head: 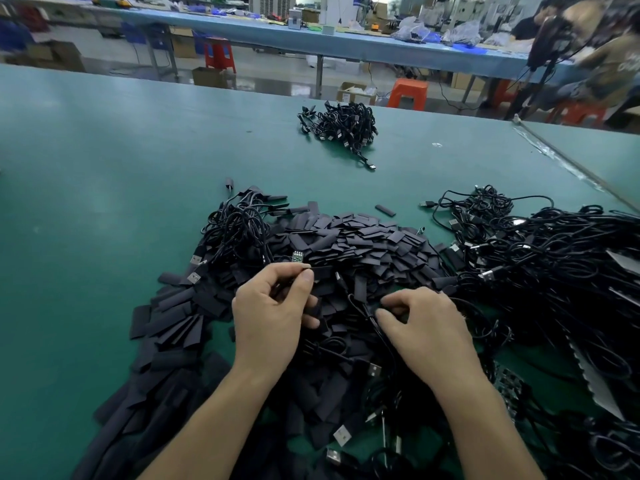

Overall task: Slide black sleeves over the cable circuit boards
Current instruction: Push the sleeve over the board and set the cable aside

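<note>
Pinching with the left hand (270, 320) fingers just below a small green circuit board (297, 257), upright over the heap of flat black sleeves (363, 244) on the green desk (104, 168). Curling the right hand (429, 327) fingers round, seemingly, a thin black cable (360, 303).

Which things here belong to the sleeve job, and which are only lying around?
Job:
cable with circuit board in the left hand
sleeve pile
cable tangle
right hand

Lying about:
far cable bundle
orange stool
cardboard box
</note>
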The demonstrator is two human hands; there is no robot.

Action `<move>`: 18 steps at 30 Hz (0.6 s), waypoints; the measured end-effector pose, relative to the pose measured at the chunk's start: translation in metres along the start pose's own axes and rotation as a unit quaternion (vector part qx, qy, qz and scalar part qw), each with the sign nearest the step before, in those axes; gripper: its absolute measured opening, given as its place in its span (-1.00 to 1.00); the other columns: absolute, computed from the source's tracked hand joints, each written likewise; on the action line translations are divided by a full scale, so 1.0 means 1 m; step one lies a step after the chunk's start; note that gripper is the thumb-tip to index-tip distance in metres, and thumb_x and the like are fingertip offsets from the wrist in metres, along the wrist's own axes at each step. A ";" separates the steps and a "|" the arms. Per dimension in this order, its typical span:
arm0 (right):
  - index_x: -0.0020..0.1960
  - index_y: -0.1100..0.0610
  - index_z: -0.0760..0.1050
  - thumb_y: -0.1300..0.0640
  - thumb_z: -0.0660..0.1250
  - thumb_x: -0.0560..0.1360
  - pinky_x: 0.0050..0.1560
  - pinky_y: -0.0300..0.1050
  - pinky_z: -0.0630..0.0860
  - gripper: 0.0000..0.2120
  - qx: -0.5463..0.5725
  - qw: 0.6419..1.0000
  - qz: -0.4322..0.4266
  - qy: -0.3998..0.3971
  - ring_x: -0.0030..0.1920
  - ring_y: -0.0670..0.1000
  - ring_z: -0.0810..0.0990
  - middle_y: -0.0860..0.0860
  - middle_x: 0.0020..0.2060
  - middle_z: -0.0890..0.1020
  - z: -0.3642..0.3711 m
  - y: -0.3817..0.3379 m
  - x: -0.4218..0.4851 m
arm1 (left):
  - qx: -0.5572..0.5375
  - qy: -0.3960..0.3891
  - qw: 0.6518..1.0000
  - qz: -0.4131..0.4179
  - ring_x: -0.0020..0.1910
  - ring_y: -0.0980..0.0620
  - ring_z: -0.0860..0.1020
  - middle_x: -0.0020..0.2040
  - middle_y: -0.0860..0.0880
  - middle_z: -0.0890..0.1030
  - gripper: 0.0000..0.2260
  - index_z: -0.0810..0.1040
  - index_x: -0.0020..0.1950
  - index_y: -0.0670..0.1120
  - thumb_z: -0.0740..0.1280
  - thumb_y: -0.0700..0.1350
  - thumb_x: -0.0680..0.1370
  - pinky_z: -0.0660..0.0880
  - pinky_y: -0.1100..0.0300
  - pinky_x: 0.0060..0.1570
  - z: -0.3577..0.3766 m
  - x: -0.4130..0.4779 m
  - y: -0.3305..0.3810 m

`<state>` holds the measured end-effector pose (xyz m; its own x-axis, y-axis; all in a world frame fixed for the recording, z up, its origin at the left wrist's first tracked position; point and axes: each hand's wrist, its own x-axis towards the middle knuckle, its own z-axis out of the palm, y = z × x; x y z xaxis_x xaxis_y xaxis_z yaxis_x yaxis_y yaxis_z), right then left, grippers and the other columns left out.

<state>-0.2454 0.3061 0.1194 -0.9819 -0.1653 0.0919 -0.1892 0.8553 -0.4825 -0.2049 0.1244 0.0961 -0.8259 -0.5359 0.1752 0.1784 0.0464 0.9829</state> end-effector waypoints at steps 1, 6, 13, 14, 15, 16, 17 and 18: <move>0.17 -0.07 0.62 -0.11 0.35 0.53 0.21 -0.02 0.50 -0.74 -0.016 1.000 -0.003 -0.020 0.11 -0.04 0.53 -0.12 0.01 0.61 -0.001 0.000 0.000 | 0.004 0.006 1.000 0.001 -0.40 0.09 0.62 -0.36 0.01 0.64 -0.90 0.68 -0.06 -0.02 0.42 -0.22 0.56 0.58 0.22 -0.45 0.000 0.000 0.000; -0.01 -0.21 0.50 -0.16 0.39 0.50 0.27 -0.04 0.33 -0.89 -0.037 0.998 -0.009 -0.053 0.05 -0.10 0.33 -0.21 -0.08 0.43 -0.007 -0.004 0.002 | 0.039 -0.005 0.999 0.006 -0.45 0.07 0.61 -0.38 -0.01 0.65 -0.90 0.69 -0.11 -0.01 0.45 -0.21 0.54 0.55 0.25 -0.46 0.001 0.000 0.001; -0.04 -0.06 0.56 0.12 0.42 0.54 -0.14 -0.18 0.56 -0.92 0.116 0.991 0.018 0.072 -0.19 -0.19 0.59 -0.20 -0.24 0.60 -0.004 0.000 0.002 | 0.088 -0.020 0.996 0.010 -0.55 0.08 0.57 -0.41 0.02 0.63 -0.90 0.69 -0.07 0.02 0.49 -0.19 0.50 0.52 0.29 -0.47 0.000 -0.001 0.002; 0.01 -0.02 0.58 0.13 0.43 0.54 -0.17 -0.26 0.54 -0.91 0.127 0.987 0.013 0.100 -0.21 -0.20 0.59 -0.20 -0.23 0.60 -0.003 0.000 0.002 | 0.094 -0.020 0.995 0.010 -0.55 0.08 0.56 -0.42 0.03 0.62 -0.85 0.69 -0.01 0.03 0.51 -0.19 0.48 0.52 0.29 -0.46 -0.001 -0.002 0.001; 0.02 0.00 0.61 0.13 0.45 0.52 -0.21 -0.37 0.50 -0.90 0.144 0.982 0.003 0.126 -0.24 -0.22 0.59 -0.20 -0.25 0.60 -0.003 -0.001 0.003 | 0.095 -0.019 0.995 0.012 -0.56 0.10 0.55 -0.42 0.05 0.61 -0.79 0.68 0.05 0.05 0.53 -0.18 0.47 0.52 0.28 -0.46 -0.001 -0.002 0.001; -0.01 0.01 0.63 0.12 0.48 0.49 -0.24 -0.42 0.48 -0.91 0.167 0.975 -0.008 0.146 -0.26 -0.22 0.59 -0.19 -0.29 0.60 -0.004 -0.002 0.003 | 0.097 -0.014 0.995 0.017 -0.55 0.12 0.53 -0.42 0.06 0.60 -0.73 0.67 0.11 0.06 0.55 -0.17 0.45 0.52 0.28 -0.46 -0.001 -0.002 0.001; -0.05 0.01 0.66 0.10 0.51 0.46 -0.24 -0.45 0.48 -0.92 0.195 0.968 -0.017 0.156 -0.27 -0.22 0.59 -0.18 -0.34 0.61 -0.004 -0.004 0.002 | 0.104 -0.006 0.994 0.027 -0.54 0.14 0.50 -0.41 0.06 0.58 -0.68 0.66 0.16 0.08 0.56 -0.14 0.44 0.53 0.27 -0.45 -0.002 -0.002 0.001; -0.10 -0.01 0.67 0.08 0.53 0.43 -0.23 -0.46 0.47 -0.92 0.223 0.961 -0.023 0.159 -0.26 -0.22 0.60 -0.17 -0.38 0.61 -0.005 -0.005 0.002 | 0.115 0.007 0.992 0.042 -0.52 0.17 0.48 -0.40 0.06 0.57 -0.65 0.64 0.18 0.08 0.57 -0.11 0.43 0.53 0.28 -0.41 -0.002 -0.003 0.002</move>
<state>-0.2460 0.3036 0.1261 -0.9364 0.0212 0.3504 -0.2835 0.5430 -0.7904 -0.2014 0.1246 0.0972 -0.8056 -0.5334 0.2577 0.1182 0.2816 0.9522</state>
